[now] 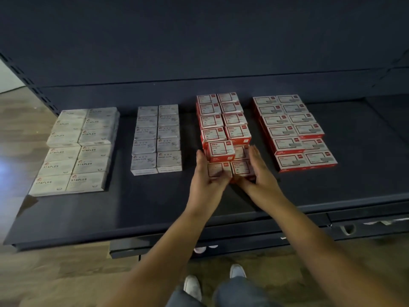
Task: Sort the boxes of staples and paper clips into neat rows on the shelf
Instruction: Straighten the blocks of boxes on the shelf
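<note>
Four blocks of small boxes lie on the dark shelf (155,207). At the far left are white staples boxes (76,149) in two columns. Beside them stand white paper clip boxes (157,139). Red and white paper clip boxes (223,129) form the third block, with one box (221,149) lying askew on top near the front. Red and white flat boxes (292,131) make the right block. My left hand (204,173) presses with straight fingers against the left side of the third block's front boxes. My right hand (257,169) presses its right side the same way.
The shelf's back panel (199,52) rises behind the boxes. A slotted upright (28,82) runs along the left. A lower shelf edge (243,238) juts out below, above the wooden floor (55,273). My shoes (238,271) show at the bottom.
</note>
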`<state>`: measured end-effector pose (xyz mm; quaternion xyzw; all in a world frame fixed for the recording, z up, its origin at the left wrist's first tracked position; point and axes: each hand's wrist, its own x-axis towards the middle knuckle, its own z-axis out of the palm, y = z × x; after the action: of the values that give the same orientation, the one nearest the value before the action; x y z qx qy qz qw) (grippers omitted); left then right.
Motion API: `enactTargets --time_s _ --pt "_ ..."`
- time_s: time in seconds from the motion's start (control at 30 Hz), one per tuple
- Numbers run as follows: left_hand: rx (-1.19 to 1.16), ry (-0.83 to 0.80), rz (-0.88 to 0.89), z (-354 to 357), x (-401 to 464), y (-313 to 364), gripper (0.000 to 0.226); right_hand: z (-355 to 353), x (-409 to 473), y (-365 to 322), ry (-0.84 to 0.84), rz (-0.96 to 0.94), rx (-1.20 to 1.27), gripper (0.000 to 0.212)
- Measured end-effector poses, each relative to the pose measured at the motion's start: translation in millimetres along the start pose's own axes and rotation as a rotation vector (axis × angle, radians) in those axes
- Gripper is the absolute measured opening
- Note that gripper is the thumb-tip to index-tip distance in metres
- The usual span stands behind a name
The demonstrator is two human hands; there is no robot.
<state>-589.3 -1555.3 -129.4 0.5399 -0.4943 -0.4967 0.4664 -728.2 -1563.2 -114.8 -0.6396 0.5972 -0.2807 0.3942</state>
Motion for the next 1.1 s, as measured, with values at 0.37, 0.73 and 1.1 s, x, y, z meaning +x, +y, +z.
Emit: enactTargets --time_s 0.37,0.73,1.1 --pt "0.112 0.144 0.042 7 21 -1 0.064 -21 23 13 -0.173 -0.119 0.125 0.084" --pt "0.134 0.167 0.026 7 20 0 0.059 -10 22 23 -0.173 -0.222 0.047 0.070" --pt "0.055 0.102 0.036 2 21 -1 0.059 6 30 28 -0.072 -0.204 0.081 0.069"
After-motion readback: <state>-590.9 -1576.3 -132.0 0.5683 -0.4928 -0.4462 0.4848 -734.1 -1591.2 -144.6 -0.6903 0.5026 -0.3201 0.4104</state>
